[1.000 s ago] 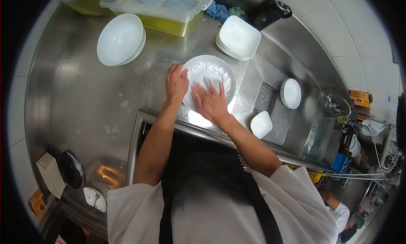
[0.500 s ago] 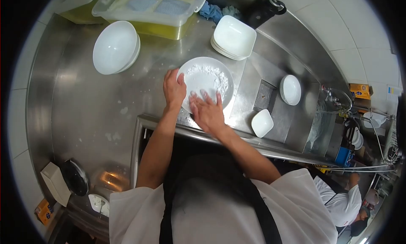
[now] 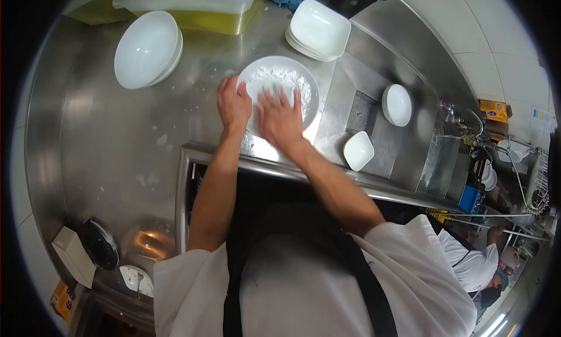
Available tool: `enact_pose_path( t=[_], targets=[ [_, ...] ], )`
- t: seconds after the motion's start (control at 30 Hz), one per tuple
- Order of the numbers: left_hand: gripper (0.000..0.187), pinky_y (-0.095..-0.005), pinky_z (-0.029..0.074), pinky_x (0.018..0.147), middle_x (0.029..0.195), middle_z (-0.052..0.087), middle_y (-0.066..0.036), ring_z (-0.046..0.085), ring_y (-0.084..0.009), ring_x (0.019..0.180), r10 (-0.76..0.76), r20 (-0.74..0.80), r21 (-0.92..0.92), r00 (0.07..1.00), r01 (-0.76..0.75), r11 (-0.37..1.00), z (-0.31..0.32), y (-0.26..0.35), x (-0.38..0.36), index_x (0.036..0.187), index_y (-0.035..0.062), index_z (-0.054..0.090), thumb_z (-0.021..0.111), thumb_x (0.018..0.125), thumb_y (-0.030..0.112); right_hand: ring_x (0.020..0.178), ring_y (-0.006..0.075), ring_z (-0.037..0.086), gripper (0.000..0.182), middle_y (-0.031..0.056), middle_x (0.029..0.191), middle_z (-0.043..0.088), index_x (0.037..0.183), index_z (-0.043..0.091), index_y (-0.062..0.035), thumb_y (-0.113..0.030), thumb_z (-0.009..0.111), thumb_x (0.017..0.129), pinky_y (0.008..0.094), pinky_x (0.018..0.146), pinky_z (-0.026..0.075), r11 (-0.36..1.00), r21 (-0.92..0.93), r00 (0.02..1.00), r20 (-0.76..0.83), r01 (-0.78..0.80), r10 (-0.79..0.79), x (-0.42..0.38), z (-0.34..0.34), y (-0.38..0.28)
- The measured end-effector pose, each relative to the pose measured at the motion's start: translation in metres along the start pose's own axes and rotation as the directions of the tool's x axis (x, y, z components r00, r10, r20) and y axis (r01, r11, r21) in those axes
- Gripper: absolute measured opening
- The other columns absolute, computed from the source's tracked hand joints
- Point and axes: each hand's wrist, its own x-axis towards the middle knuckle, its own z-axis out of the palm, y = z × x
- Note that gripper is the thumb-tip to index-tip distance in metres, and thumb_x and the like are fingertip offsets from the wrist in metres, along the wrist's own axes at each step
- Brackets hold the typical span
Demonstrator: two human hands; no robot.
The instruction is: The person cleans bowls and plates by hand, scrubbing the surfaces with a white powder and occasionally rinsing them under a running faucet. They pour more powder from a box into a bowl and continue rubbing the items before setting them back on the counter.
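A round white dish with a raised rim stands on the steel counter near its front edge. Loose white powder lies in it, thickest along the far and right side. My left hand grips the dish's left rim, thumb on the inside and fingers around the outside. Over the inner surface of the dish, my right hand is spread flat, palm down, its fingertips blurred at the powder. Whether the right palm presses on the dish is hidden.
Stacked white bowls and square white dishes stand behind. A yellow-green tub is at the back. The sink to the right holds an oval dish and a small square bowl. Another person is at far right.
My right hand has slid farther across the dish, away from me, with its fingers still spread. The left hand keeps its hold on the rim. The whole view has shifted slightly.
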Motion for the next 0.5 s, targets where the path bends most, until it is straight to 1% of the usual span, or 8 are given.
enact_pose_path(
  t=[0.03, 0.1, 0.17, 0.2, 0.3, 0.37, 0.43, 0.5],
  targets=[
    [0.024, -0.0469, 0.050, 0.088, 0.106, 0.065, -0.019, 0.061, -0.0416, 0.103, 0.011, -0.009, -0.008, 1.000, -0.011, 1.000, 0.001, 0.001, 0.006, 0.110, -0.0013, 0.066, 0.066, 0.087, 0.003, 0.138, 0.0313, 0.048, 0.041, 0.0079, 0.142, 0.060, 0.128, 0.067, -0.0104, -0.030, 0.045, 0.101, 0.0617, 0.119, 0.018, 1.000, 0.008, 1.000, -0.027, 0.017, -0.017, -0.011, -0.003, -0.001],
    [0.023, -0.0470, 0.050, 0.088, 0.105, 0.065, -0.019, 0.061, -0.0414, 0.103, 0.020, -0.007, -0.001, 1.000, -0.020, 1.000, 0.002, -0.004, 0.002, 0.110, -0.0015, 0.067, 0.066, 0.087, 0.003, 0.137, 0.0317, 0.051, 0.042, 0.0081, 0.141, 0.061, 0.133, 0.064, -0.0106, -0.030, 0.044, 0.101, 0.0599, 0.121, 0.015, 1.000, 0.020, 0.990, 0.143, -0.006, 0.003, -0.035, -0.016, 0.004],
    [0.023, -0.0470, 0.050, 0.088, 0.105, 0.065, -0.019, 0.061, -0.0414, 0.102, 0.016, 0.022, 0.012, 1.000, -0.016, 1.000, -0.002, -0.006, -0.002, 0.110, -0.0014, 0.067, 0.066, 0.087, 0.003, 0.134, 0.0318, 0.054, 0.042, 0.0087, 0.140, 0.061, 0.134, 0.062, -0.0105, -0.029, 0.044, 0.101, 0.0584, 0.120, 0.019, 1.000, 0.019, 0.996, 0.088, 0.011, -0.013, -0.014, -0.011, 0.013],
    [0.023, -0.0470, 0.050, 0.088, 0.105, 0.065, -0.019, 0.061, -0.0414, 0.102, 0.020, 0.033, 0.012, 0.999, -0.020, 1.000, -0.001, -0.004, 0.002, 0.110, -0.0014, 0.067, 0.066, 0.087, 0.003, 0.129, 0.0316, 0.057, 0.040, 0.0095, 0.138, 0.062, 0.132, 0.063, -0.0093, -0.028, 0.045, 0.101, 0.0568, 0.118, 0.024, 1.000, 0.007, 0.999, -0.045, 0.028, -0.028, 0.009, -0.006, 0.016],
    [0.023, -0.0469, 0.050, 0.088, 0.105, 0.064, -0.020, 0.061, -0.0413, 0.102, 0.034, 0.034, 0.026, 0.999, -0.035, 0.999, -0.002, 0.000, 0.001, 0.110, -0.0020, 0.066, 0.066, 0.087, 0.003, 0.125, 0.0307, 0.059, 0.037, 0.0096, 0.136, 0.063, 0.128, 0.064, -0.0084, -0.027, 0.049, 0.100, 0.0556, 0.115, 0.029, 1.000, -0.016, 0.998, -0.063, -0.018, 0.016, 0.022, 0.000, 0.011],
    [0.024, -0.0470, 0.050, 0.088, 0.105, 0.064, -0.020, 0.061, -0.0416, 0.102, 0.043, 0.017, 0.025, 0.999, -0.044, 0.999, -0.003, 0.001, 0.000, 0.110, -0.0024, 0.066, 0.066, 0.087, 0.003, 0.125, 0.0296, 0.059, 0.038, 0.0108, 0.138, 0.062, 0.129, 0.064, -0.0080, -0.028, 0.049, 0.100, 0.0552, 0.116, 0.029, 1.000, -0.005, 1.000, -0.029, 0.008, -0.008, -0.034, -0.002, 0.002],
    [0.024, -0.0470, 0.050, 0.088, 0.106, 0.064, -0.020, 0.060, -0.0418, 0.102, 0.026, 0.003, 0.031, 1.000, -0.026, 0.999, 0.000, 0.003, 0.003, 0.110, -0.0028, 0.066, 0.066, 0.087, 0.003, 0.126, 0.0301, 0.059, 0.038, 0.0123, 0.138, 0.062, 0.129, 0.064, -0.0073, -0.028, 0.049, 0.100, 0.0556, 0.116, 0.029, 0.999, 0.047, 0.999, 0.045, 0.014, -0.016, -0.038, -0.009, 0.012],
    [0.024, -0.0471, 0.049, 0.089, 0.106, 0.064, -0.020, 0.060, -0.0420, 0.102, 0.045, 0.058, 0.016, 0.997, -0.046, 0.999, -0.005, 0.002, 0.002, 0.111, -0.0031, 0.066, 0.066, 0.088, 0.003, 0.124, 0.0304, 0.060, 0.038, 0.0126, 0.138, 0.062, 0.129, 0.064, -0.0070, -0.027, 0.049, 0.100, 0.0551, 0.116, 0.029, 0.999, 0.040, 0.999, -0.030, -0.038, 0.039, -0.005, -0.006, 0.016]
  ],
)
